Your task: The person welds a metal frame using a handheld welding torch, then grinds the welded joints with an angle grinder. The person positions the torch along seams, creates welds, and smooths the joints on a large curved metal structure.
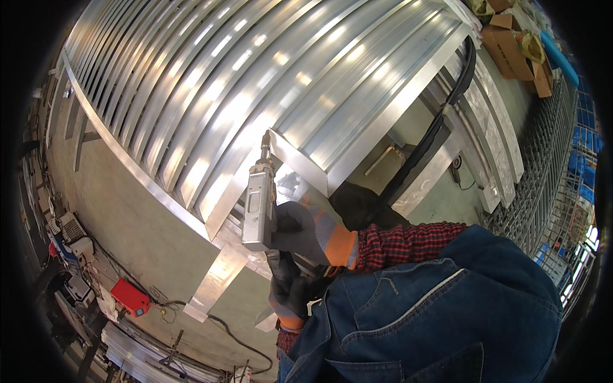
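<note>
Two gloved hands (300,233), one welding gun (258,207), one red box (131,297)

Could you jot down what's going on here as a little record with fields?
Right hand: gloved, gripping a grey handheld tool
Left hand: gloved, lower down, closed on the tool's handle
Tool tip: at the edge of a silver metal strip
Work surface: long ribbed aluminium panels
Floor: red box, black cable

Grey-green concrete floor (134,217). Wire mesh racks (549,159) at right, blue crates (584,127) behind them. Cardboard boxes (517,51) top right. Red box (131,297) and black cable (236,338) on floor lower left. Cluttered equipment (67,233) along left edge. Bright overhead light, strong glare.
</note>
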Demonstrator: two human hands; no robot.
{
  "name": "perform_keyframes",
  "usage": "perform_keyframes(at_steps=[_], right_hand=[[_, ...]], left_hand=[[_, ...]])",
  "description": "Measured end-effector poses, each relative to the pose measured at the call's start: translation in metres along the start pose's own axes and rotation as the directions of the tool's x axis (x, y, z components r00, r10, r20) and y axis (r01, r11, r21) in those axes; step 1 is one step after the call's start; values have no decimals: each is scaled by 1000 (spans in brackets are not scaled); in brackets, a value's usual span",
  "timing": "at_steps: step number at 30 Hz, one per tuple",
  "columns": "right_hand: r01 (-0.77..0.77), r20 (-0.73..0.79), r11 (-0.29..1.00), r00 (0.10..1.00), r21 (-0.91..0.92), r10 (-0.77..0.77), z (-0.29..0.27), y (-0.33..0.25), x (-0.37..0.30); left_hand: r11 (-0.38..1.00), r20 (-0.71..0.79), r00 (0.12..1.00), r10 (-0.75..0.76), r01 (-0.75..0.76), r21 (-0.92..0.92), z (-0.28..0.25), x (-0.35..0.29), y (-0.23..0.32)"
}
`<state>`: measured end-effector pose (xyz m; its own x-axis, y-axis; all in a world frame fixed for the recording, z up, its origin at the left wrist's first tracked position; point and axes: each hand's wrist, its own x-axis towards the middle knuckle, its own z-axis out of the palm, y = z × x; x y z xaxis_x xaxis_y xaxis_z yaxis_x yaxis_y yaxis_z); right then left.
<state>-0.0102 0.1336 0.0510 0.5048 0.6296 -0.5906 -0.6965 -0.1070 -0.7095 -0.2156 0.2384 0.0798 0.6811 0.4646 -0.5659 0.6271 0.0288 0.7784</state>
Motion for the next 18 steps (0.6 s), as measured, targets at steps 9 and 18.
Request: perform_keyframes(at_steps=[9,18], right_hand=[[0,-26,1000,1000,-4,0,0,-2,-3],[-14,-44,998,999,-64,11,-1,-6,-6]], left_hand=[[1000,21,1000,-22,22,17,-2,-1,9],[989,42,991,-126,129,-74,-3,-1,4]])
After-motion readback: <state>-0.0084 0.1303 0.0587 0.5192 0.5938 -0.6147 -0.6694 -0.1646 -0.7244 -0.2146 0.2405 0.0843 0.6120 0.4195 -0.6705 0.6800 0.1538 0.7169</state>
